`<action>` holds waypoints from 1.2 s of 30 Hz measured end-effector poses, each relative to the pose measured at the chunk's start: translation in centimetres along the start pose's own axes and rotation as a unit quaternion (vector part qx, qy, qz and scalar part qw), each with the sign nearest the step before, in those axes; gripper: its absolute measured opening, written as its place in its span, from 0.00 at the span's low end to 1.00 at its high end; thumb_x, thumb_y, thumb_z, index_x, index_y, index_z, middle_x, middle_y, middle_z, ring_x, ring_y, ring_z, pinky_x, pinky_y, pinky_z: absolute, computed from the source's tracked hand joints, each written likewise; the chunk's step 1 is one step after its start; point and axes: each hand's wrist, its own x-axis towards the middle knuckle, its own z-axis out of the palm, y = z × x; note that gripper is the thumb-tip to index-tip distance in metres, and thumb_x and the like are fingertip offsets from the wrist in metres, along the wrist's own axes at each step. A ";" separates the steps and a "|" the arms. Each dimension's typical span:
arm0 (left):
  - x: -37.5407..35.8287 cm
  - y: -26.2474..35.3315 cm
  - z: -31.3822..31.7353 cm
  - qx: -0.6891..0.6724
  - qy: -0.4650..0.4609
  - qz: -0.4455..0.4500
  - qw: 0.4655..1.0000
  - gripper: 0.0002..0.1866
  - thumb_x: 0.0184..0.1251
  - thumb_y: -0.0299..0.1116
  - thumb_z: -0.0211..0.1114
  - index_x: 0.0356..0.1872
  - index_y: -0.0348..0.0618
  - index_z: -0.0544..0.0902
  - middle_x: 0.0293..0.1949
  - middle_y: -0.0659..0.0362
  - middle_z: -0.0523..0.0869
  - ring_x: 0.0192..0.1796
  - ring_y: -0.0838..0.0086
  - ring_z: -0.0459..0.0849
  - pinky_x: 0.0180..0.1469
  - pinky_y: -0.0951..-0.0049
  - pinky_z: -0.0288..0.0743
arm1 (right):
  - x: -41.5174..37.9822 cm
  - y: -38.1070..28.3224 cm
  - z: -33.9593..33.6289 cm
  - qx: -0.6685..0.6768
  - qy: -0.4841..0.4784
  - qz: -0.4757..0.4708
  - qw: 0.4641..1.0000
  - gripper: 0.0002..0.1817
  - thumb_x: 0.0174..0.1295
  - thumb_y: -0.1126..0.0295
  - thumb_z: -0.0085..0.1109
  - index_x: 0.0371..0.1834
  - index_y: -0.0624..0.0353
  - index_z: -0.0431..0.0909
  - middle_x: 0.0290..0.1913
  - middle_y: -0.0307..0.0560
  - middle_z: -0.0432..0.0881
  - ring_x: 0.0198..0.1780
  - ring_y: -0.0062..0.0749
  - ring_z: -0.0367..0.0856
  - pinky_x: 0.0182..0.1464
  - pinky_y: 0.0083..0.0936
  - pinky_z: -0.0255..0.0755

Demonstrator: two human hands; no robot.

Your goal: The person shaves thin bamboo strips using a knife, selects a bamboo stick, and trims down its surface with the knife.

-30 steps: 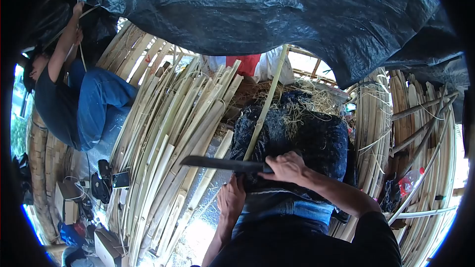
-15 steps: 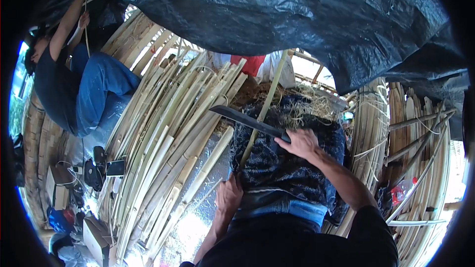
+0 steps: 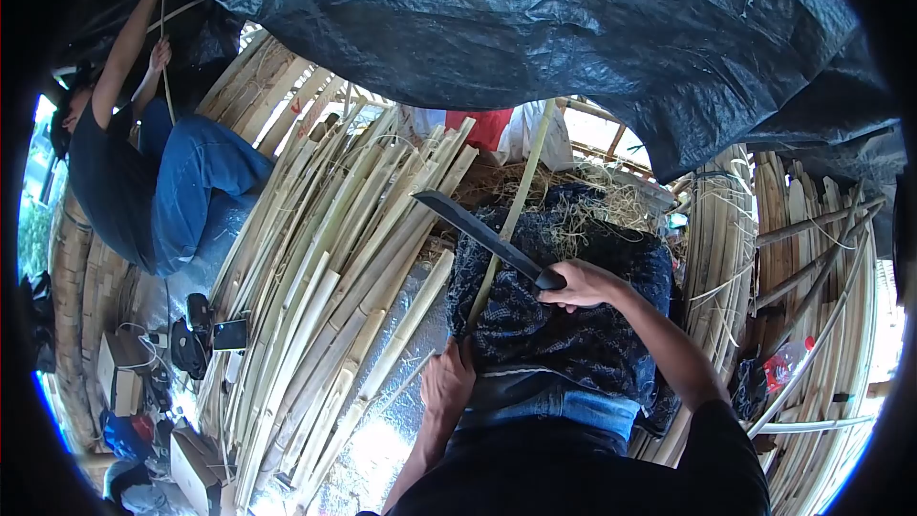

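Note:
My right hand (image 3: 580, 286) is wrapped round the dark handle of a machete (image 3: 480, 232). Its long black blade points up and left, lying across a thin bamboo strip (image 3: 526, 178). The near end of that strip is in my closed left hand (image 3: 447, 380), low beside my lap. From there the strip slants away over a dark patterned cloth (image 3: 583, 330) spread on my legs, its far end up near the tarp. Pale curled shavings (image 3: 585, 203) lie at the cloth's far edge.
Many split bamboo strips (image 3: 330, 258) lie to my left, with more bundles (image 3: 712, 248) at right. A black tarp (image 3: 535, 29) hangs overhead. Another person (image 3: 143, 162) sits far left, arms raised on a thin strip. A phone (image 3: 230, 334), a pouch and boxes (image 3: 194, 468) are at lower left.
My right hand has moved slightly down and toward me, tilting the machete more steeply across the strip. My left hand keeps its hold in nearly the same place.

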 end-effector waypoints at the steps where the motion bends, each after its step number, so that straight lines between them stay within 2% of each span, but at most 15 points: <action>1: 0.0 -0.1 0.0 -0.002 -0.001 -0.002 1.000 0.18 0.77 0.43 0.56 0.36 0.36 0.80 0.24 0.35 0.83 0.30 0.37 0.84 0.34 0.41 0.77 | 0.2 -0.1 -0.5 0.053 -0.048 0.031 0.997 0.17 0.64 0.56 0.65 0.35 0.62 0.80 0.26 0.44 0.85 0.26 0.30 0.86 0.31 0.29 0.80; 5: 0.0 -0.3 0.2 -0.001 -0.004 -0.005 1.000 0.19 0.76 0.46 0.55 0.40 0.38 0.82 0.27 0.33 0.84 0.32 0.37 0.84 0.36 0.41 0.78 | 1.4 -0.2 0.5 0.038 -0.035 0.059 0.997 0.19 0.63 0.55 0.65 0.38 0.64 0.79 0.27 0.46 0.85 0.27 0.32 0.86 0.31 0.30 0.80; 6: 0.1 -0.3 0.1 -0.001 -0.001 -0.005 1.000 0.19 0.76 0.46 0.55 0.40 0.38 0.82 0.27 0.33 0.84 0.32 0.37 0.84 0.36 0.41 0.78 | 1.9 1.3 2.2 -0.146 0.111 -0.051 0.982 0.23 0.63 0.53 0.63 0.38 0.68 0.78 0.24 0.53 0.83 0.26 0.39 0.86 0.31 0.34 0.82; 7: 0.1 -0.3 0.0 0.011 -0.009 -0.007 1.000 0.19 0.76 0.46 0.55 0.41 0.38 0.82 0.28 0.33 0.84 0.32 0.37 0.85 0.36 0.41 0.78 | 1.3 0.3 2.7 -0.203 0.159 -0.077 0.963 0.27 0.63 0.50 0.62 0.39 0.71 0.76 0.21 0.57 0.81 0.23 0.46 0.86 0.29 0.40 0.82; 12: -0.4 0.1 0.3 0.017 0.027 0.009 0.999 0.16 0.75 0.42 0.58 0.38 0.37 0.82 0.27 0.35 0.84 0.31 0.38 0.84 0.34 0.43 0.77 | -1.5 -2.1 5.1 -0.246 0.108 -0.030 0.963 0.26 0.65 0.48 0.60 0.41 0.67 0.74 0.19 0.57 0.81 0.22 0.51 0.85 0.26 0.45 0.82; 21: -1.3 0.7 -0.3 0.075 -0.040 0.007 0.996 0.16 0.79 0.38 0.49 0.52 0.38 0.79 0.30 0.43 0.87 0.29 0.48 0.87 0.29 0.49 0.80 | -2.1 -3.4 6.2 -0.337 0.104 -0.090 0.932 0.29 0.66 0.42 0.58 0.43 0.62 0.73 0.20 0.55 0.83 0.22 0.48 0.86 0.22 0.41 0.79; 23: -1.6 0.5 0.3 0.088 -0.029 0.044 0.995 0.15 0.78 0.35 0.47 0.55 0.38 0.76 0.31 0.45 0.87 0.29 0.49 0.88 0.29 0.50 0.80 | -1.9 -3.0 6.6 -0.342 0.096 -0.112 0.928 0.30 0.67 0.39 0.55 0.42 0.61 0.74 0.17 0.53 0.81 0.19 0.47 0.84 0.20 0.40 0.78; 26: -1.7 1.0 0.3 0.080 -0.035 0.036 0.996 0.15 0.77 0.33 0.47 0.55 0.38 0.75 0.33 0.46 0.87 0.30 0.50 0.88 0.30 0.51 0.80 | -0.9 -0.9 7.1 -0.369 0.204 -0.256 0.870 0.30 0.66 0.36 0.53 0.41 0.57 0.73 0.15 0.47 0.80 0.15 0.45 0.81 0.19 0.38 0.77; 28: -1.8 1.2 0.2 0.082 -0.036 0.033 0.995 0.14 0.77 0.33 0.47 0.55 0.38 0.74 0.32 0.46 0.87 0.30 0.50 0.88 0.30 0.51 0.81 | -0.3 -1.6 4.1 -0.451 0.089 -0.090 0.884 0.30 0.66 0.35 0.52 0.40 0.54 0.73 0.17 0.46 0.81 0.15 0.40 0.81 0.19 0.36 0.77; 30: -1.9 1.1 0.2 0.084 -0.040 0.032 0.995 0.14 0.76 0.32 0.47 0.55 0.39 0.74 0.32 0.47 0.87 0.30 0.50 0.88 0.30 0.51 0.81 | 3.0 3.6 1.0 -0.374 0.302 -0.013 0.877 0.31 0.71 0.36 0.43 0.38 0.55 0.75 0.14 0.44 0.78 0.15 0.40 0.81 0.20 0.40 0.76; 31: -1.9 1.0 0.2 0.075 -0.047 0.027 0.996 0.14 0.76 0.32 0.47 0.55 0.39 0.74 0.32 0.46 0.87 0.31 0.50 0.88 0.31 0.51 0.81 | 4.1 4.5 -1.2 -0.237 0.373 0.044 0.896 0.33 0.75 0.39 0.37 0.32 0.58 0.79 0.16 0.47 0.80 0.18 0.44 0.82 0.22 0.44 0.77; 32: -1.9 1.0 0.3 0.066 -0.053 0.021 0.996 0.14 0.75 0.31 0.48 0.56 0.39 0.74 0.33 0.46 0.87 0.31 0.50 0.88 0.31 0.51 0.81 | 5.2 5.9 -3.6 -0.223 0.358 0.206 0.883 0.36 0.77 0.42 0.33 0.28 0.59 0.80 0.18 0.52 0.82 0.21 0.48 0.83 0.24 0.48 0.76; 33: -2.3 0.8 0.3 0.064 -0.052 0.015 0.997 0.14 0.75 0.31 0.48 0.56 0.39 0.74 0.33 0.46 0.87 0.31 0.50 0.88 0.31 0.51 0.81 | 4.9 8.4 -5.1 -0.164 0.378 0.193 0.891 0.36 0.77 0.43 0.34 0.30 0.63 0.82 0.22 0.61 0.83 0.25 0.55 0.84 0.29 0.50 0.76; 35: -1.6 0.4 0.6 0.070 -0.063 0.022 0.995 0.16 0.74 0.31 0.49 0.59 0.40 0.74 0.33 0.46 0.88 0.31 0.50 0.88 0.32 0.50 0.81 | 3.4 11.6 -4.1 -0.281 0.502 -0.003 0.818 0.35 0.77 0.44 0.35 0.34 0.65 0.82 0.26 0.65 0.83 0.29 0.61 0.84 0.34 0.53 0.76; 36: -1.7 0.1 1.0 0.056 -0.045 0.033 0.997 0.18 0.73 0.31 0.50 0.60 0.40 0.74 0.34 0.45 0.88 0.32 0.50 0.89 0.32 0.51 0.81 | 2.9 10.9 -3.8 -0.274 0.489 -0.018 0.828 0.33 0.76 0.44 0.37 0.36 0.65 0.82 0.27 0.65 0.83 0.31 0.63 0.84 0.36 0.53 0.75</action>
